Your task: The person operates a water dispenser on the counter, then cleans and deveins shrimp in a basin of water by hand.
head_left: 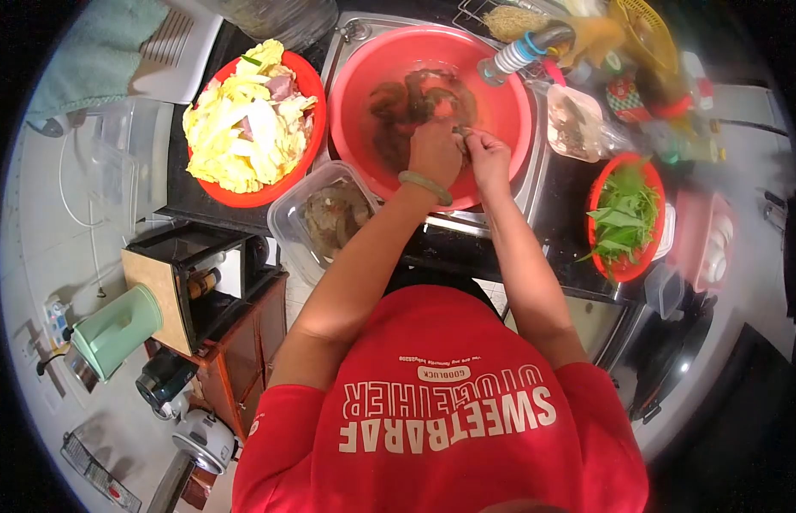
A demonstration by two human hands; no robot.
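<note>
A large pink basin stands in the sink and holds water with several dark, shrimp-like pieces in it. Over the near part of the basin, my left hand has its fingers bent and pressed close to my right hand. A bracelet circles the left wrist. My right hand pinches a small dark piece between thumb and fingertips, and the left fingers meet it there. Left of the basin, a clear plastic container holds more greyish shrimp-like pieces. The faucet hangs over the basin's far right side.
A red basket of cut cabbage stands at the left. To the right are a foam tray, a red basket of green leaves and a pink container. Bottles and a yellow basket crowd the back right.
</note>
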